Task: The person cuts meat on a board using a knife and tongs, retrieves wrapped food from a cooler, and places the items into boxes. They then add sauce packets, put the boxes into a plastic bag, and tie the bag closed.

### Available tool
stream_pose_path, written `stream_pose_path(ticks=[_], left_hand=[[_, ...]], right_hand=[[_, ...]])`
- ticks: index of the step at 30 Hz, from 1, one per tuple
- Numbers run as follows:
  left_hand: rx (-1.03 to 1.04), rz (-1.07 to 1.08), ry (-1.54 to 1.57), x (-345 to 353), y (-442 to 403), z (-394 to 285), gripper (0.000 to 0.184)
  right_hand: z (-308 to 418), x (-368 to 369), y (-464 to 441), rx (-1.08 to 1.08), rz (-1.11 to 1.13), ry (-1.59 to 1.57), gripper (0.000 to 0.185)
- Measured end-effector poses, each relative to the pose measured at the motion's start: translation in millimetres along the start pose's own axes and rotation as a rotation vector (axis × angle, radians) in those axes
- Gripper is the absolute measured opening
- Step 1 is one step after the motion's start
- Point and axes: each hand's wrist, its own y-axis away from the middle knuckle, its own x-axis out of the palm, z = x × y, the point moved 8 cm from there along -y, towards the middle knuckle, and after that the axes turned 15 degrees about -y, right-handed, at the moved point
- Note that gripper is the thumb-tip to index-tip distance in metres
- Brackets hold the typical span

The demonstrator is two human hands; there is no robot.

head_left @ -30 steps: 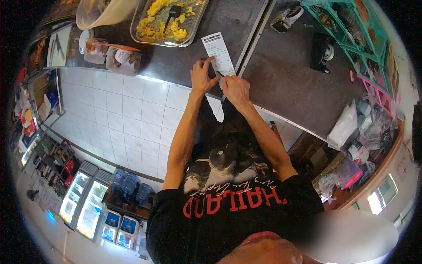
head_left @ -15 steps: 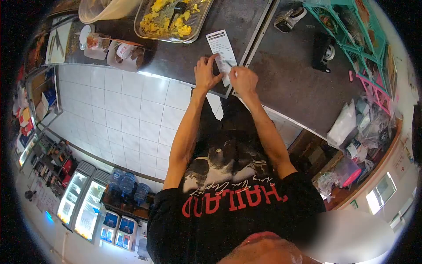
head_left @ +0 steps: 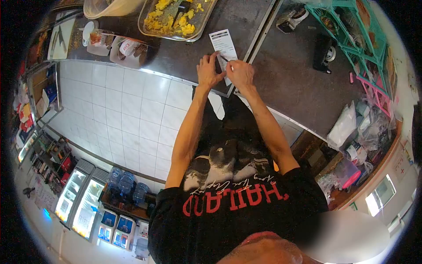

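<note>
A long printed paper slip, like a receipt [head_left: 223, 40], lies on the dark counter near its front edge. My left hand [head_left: 208, 72] rests along the slip's left side, fingers spread and fingertips touching the paper. In my right hand [head_left: 240, 75] a thin dark pen [head_left: 223, 58] is pinched, its tip pointing up and left over the middle of the slip. The lower part of the slip is partly hidden by my hands.
A glass tray [head_left: 200, 33] of yellow food with a black utensil stands behind the slip. Leftward are paper food boxes [head_left: 115, 56] and a pale tub [head_left: 103, 11]. To the right are a tape dispenser [head_left: 325, 57], a teal basket [head_left: 358, 48] and plastic bags [head_left: 343, 127].
My right hand has moved slightly up and left across the slip with the pen. My left hand stays at the paper's edge. The whole view has shifted a little.
</note>
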Motion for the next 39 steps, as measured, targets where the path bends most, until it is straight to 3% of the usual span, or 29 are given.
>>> stream_pose_path(ticks=[3,6,8,10,13,16,19,21,23,25,28,31,32,35,39], left_hand=[[-0.01,-0.014,0.014,0,1,1,0.089],[0.003,-0.02,-0.016,-1,2,-2,0.09],[0.016,-0.006,-0.044,-2,2,-1,0.09],[0.029,-0.029,0.157,4,3,8,0.09],[0.091,-0.087,0.387,-20,20,13,0.088],[0.124,-0.118,0.419,-47,49,49,0.084],[-0.058,-0.018,0.543,-83,84,110,0.064],[-0.287,-0.08,0.65,-83,93,189,0.049],[-0.477,-0.183,0.663,-87,102,274,0.038],[-0.544,-0.202,0.63,-114,97,316,0.036],[-0.433,-0.434,0.548,-150,69,367,0.033],[-0.382,-0.524,0.609,-180,38,373,0.037],[-0.392,-0.464,0.613,-178,25,376,0.036],[-0.362,-0.283,0.583,-167,-4,372,0.034],[-0.269,-0.05,0.525,-147,-17,344,0.032]], right_hand=[[-6,-16,-8,0.025,-0.16,-0.004,0.022],[-9,-9,-11,-0.034,-0.084,-0.054,0.021],[-24,-29,-16,0.001,-0.192,-0.157,0.022],[-55,-49,-19,0.117,-0.197,-0.257,0.028],[-58,-83,-13,-0.179,-0.358,0.134,0.035],[-22,-114,8,-0.107,-0.607,0.106,0.044],[35,-31,7,0.292,-0.184,-0.559,0.047],[83,69,-7,0.247,0.078,-0.667,0.056],[133,155,-16,0.432,0.339,-0.755,0.069],[161,212,-44,0.376,0.211,-0.686,0.072],[188,246,-81,0.418,0.091,-0.533,0.067],[177,232,-82,0.385,-0.088,-0.537,0.047],[163,236,-80,0.286,-0.106,-0.54,0.041],[133,213,-58,0.29,-0.065,-0.514,0.055],[72,184,-11,0.416,-0.12,-0.529,0.062]])
